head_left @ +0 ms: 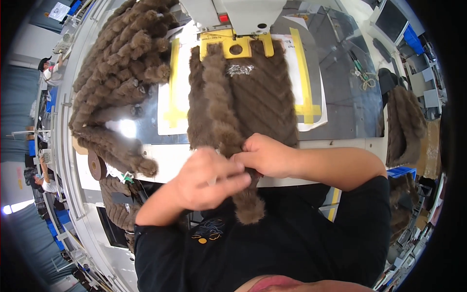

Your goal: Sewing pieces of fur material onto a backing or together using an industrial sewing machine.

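Observation:
A long strip of fluffy brown fur (221, 92) runs down over a flat brown fur panel (265, 102) that has slanted ridges. The strip's lower end hangs past the table edge in front of my dark shirt. My right hand (267, 155) is closed, its fingertips pinching the strip near the panel's lower edge. Across the strip from the left comes my left hand (206, 180), fingers half bent and partly smeared by motion; whether it grips anything is hidden. A yellow plate (236, 47) with a round hole lies on the panel's top end, under a white machine head (243, 17).
Brown fur strips (126, 48) are heaped on the left of the table. Yellow tape (304, 92) borders the white sheet below the panel. Green-handled snips (359, 68) lie to the right. A brown roll (96, 164) sits at lower left; more fur (406, 126) hangs right.

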